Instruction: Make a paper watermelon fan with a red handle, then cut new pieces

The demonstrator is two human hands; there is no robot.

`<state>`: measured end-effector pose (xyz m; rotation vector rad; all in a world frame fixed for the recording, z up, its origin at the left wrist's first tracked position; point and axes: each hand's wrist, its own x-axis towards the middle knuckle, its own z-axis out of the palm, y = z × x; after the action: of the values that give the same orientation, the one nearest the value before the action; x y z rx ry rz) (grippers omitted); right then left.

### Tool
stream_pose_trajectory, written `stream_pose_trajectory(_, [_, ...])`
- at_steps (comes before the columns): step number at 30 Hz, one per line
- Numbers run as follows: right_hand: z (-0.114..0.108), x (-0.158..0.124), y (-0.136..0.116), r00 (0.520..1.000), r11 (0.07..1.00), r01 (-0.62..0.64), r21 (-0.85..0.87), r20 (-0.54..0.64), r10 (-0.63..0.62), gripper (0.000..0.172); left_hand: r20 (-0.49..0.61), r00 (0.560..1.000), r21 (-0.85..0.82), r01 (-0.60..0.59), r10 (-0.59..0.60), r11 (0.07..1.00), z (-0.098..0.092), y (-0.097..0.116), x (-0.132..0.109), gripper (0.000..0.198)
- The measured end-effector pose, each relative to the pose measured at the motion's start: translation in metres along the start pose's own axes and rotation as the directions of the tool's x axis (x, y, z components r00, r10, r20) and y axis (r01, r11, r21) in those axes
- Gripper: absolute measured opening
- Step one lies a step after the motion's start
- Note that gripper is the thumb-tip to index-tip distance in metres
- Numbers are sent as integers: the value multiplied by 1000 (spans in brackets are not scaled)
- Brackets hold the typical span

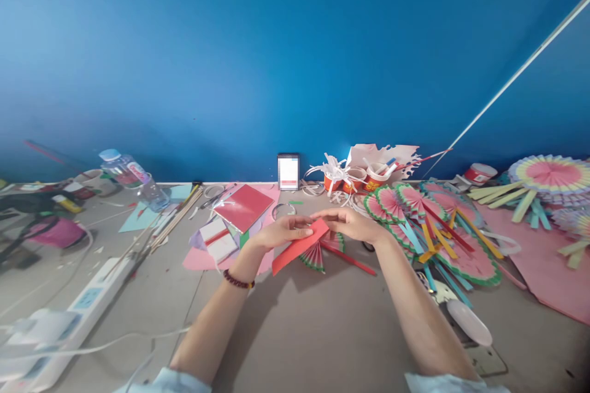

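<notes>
A folded strip of red paper [297, 250] slants between my two hands above the table. My left hand [286, 230] pinches its upper edge, thumb on the near face. At the strip's upper right end, the fingers of my right hand [346, 223] are closed on the paper. Behind and below the strip lies a small pleated paper fan [314, 256], pink with a green edge, partly hidden by the strip and my hands. A narrow red paper stick [353, 259] runs out from it to the right.
Finished paper fans [419, 202] pile up on the right, near a white computer mouse [469, 322]. Red paper in a clear sleeve [244, 206] lies left of centre. A phone [288, 172] leans on the blue wall. A power strip [83, 319] and water bottle [133, 175] are left.
</notes>
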<state>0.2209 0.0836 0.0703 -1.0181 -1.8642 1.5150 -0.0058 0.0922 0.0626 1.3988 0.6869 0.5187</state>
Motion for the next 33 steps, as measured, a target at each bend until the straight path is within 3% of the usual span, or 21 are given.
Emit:
stream_pose_trajectory(3, [1, 2, -2, 983, 998, -55, 36, -174, 60, 40, -82, 997, 6, 5, -5, 1000, -2, -3, 2, 40])
stream_pose_trajectory(5, [3, 3, -2, 970, 993, -88, 77, -222, 103, 42, -157, 987, 32, -6, 11, 999, -1, -3, 3, 37])
stream_pose_trajectory(9, [7, 5, 0, 957, 989, -131, 66, -251, 143, 41, -226, 972, 53, -52, 62, 997, 3, 2, 2, 32])
stream_pose_trajectory(18, [12, 12, 11, 958, 989, -96, 111, -259, 122, 32, -249, 961, 212, -65, 118, 975, 14, 12, -5, 32])
stream_pose_trajectory(27, [14, 13, 9, 946, 990, -77, 116, -304, 109, 28, -375, 907, 222, -114, 192, 968, 15, 11, -2, 28])
stream_pose_trajectory(33, [16, 13, 8, 947, 992, -62, 110, -309, 94, 29, -386, 904, 202, -115, 187, 973, 14, 6, -1, 32])
